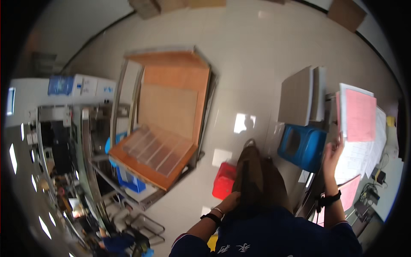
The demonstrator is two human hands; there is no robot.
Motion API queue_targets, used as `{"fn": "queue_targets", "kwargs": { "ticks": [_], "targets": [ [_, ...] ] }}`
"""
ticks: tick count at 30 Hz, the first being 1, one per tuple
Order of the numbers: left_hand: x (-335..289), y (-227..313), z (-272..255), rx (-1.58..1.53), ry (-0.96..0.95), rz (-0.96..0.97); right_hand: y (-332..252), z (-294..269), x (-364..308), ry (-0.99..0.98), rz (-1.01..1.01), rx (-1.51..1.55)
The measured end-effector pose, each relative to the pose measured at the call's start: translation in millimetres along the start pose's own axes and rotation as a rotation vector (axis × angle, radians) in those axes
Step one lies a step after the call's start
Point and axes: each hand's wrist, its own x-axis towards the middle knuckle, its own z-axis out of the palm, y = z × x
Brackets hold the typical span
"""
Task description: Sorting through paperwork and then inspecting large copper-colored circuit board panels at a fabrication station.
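Note:
My left hand [231, 201] hangs low beside the dark trousers, touching or close to the thigh. Its fingertips are hidden against the cloth. Out to the right, my right hand [333, 155] is raised at the desk's edge. Its fingers close on the lower left corner of a stack of pink sheets [361, 115] with a white backing. White printed papers [351, 165] lie under and beside that stack, and another pink sheet [350, 192] is nearer to me. Both wrists carry dark bands.
A metal-framed wooden cart [171, 81] holds clear divided plastic sheets [158, 150] on the left. A red stool [223, 180] stands by my legs, a blue stool [302, 147] near the desk. Grey boards [296, 96] stand upright beyond it. Cables and adapters [369, 195] lie on the desk.

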Motion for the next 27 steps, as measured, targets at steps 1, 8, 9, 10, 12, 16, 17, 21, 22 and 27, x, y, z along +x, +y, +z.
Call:
{"fn": "queue_targets", "kwargs": {
  "ticks": [1, 8, 9, 10, 12, 16, 17, 21, 22, 27],
  "targets": [
    [-5.1, 6.4, -5.7, 0.216, -0.050, 0.076, -24.1, 13.0, -19.5, -0.202, -0.105, -0.007],
    [-42.6, -151.9, -3.1, 0.021, 0.168, -0.362, -48.2, 86.3, -91.0, -1.238, 0.040, 0.071],
    [-30.9, -185.6, 1.5, 0.002, 0.269, -0.386, -38.7, 97.6, -92.9, -1.264, 0.052, 0.054],
    [-15.3, -202.4, 3.3, 0.072, 0.334, -0.330, -27.9, 108.9, -91.7, -1.281, 0.070, 0.030],
    [10.3, -274.9, 10.8, 0.065, 0.420, -0.278, -18.9, 144.1, -75.0, -1.195, 0.179, 0.070],
    [86.7, -379.2, 12.2, -0.273, 0.577, -0.500, 85.7, 219.2, -5.0, -0.741, 0.116, -0.093],
    [106.7, -398.2, 10.1, -0.119, 0.567, -0.462, 116.7, 223.3, 21.5, -0.540, 0.025, -0.246],
    [196.4, -441.2, 0.5, -0.474, 0.484, -0.181, 186.7, 232.7, 83.7, 0.038, -0.220, -0.800],
    [222.6, -449.5, -2.2, -0.473, 0.460, -0.164, 192.8, 235.7, 83.8, 0.068, -0.211, -0.823],
    [333.2, -449.0, -7.3, -0.458, 0.352, -0.081, 210.0, 256.8, 83.8, 0.162, 0.032, -0.640]
  ]
}}
